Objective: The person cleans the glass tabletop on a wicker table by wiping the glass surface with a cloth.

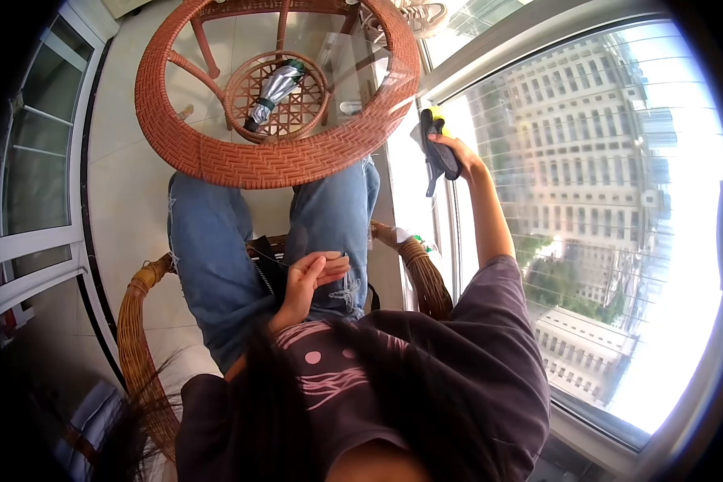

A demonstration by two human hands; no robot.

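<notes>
My right hand (451,151) reaches out to the window side and is closed on a dark grey cloth-like item (438,153) with a strap or flap hanging down. Something yellow (440,119) shows at the top of that item. Over my lap, my left hand (313,275) has its fingertips pressed together above the jeans (325,217); what they pinch, if anything, is too small to make out. Beside it on my lap lies a black item with a zip (267,269), partly hidden by the left hand.
A round wicker table (277,165) with a glass top stands ahead. Its lower basket (297,128) holds a folded silver umbrella (275,92). Wicker chair arms (140,321) flank me. Shoes (422,18) sit beyond the table. A large window (570,201) is at right.
</notes>
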